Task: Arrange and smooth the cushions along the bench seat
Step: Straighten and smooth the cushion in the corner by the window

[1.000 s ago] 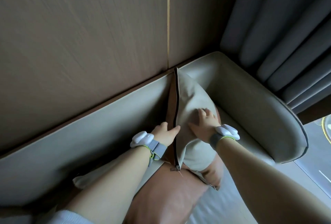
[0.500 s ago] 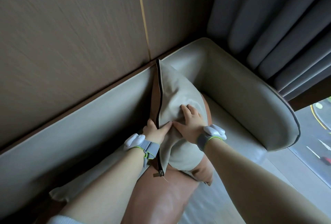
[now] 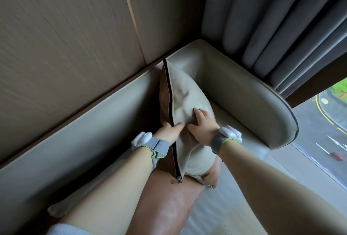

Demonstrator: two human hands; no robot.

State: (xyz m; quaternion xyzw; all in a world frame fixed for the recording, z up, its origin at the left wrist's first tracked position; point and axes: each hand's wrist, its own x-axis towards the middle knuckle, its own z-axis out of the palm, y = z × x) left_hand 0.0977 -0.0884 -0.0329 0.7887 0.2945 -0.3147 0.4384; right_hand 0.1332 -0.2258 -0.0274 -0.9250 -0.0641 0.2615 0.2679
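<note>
A beige cushion [image 3: 185, 95] with a brown back and a dark zipper edge stands on end in the bench corner. My left hand [image 3: 170, 131] grips its zipper edge, thumb on the beige face and fingers behind. My right hand [image 3: 201, 126] presses flat on the beige face, fingers spread. A brown leather cushion [image 3: 165, 197] lies under my forearms in front of it. Another pale cushion [image 3: 60, 210] shows partly below my left arm.
The grey padded bench back [image 3: 84, 131] runs along a wood-panelled wall [image 3: 65, 37]. A curved grey armrest [image 3: 262, 107] closes the right end. Grey curtains [image 3: 272, 19] hang behind it, and a window [image 3: 328, 131] sits at the right.
Both hands stayed on the standing cushion while the head view drifted. My right hand slid slightly lower on the beige face, closer to my left thumb.
</note>
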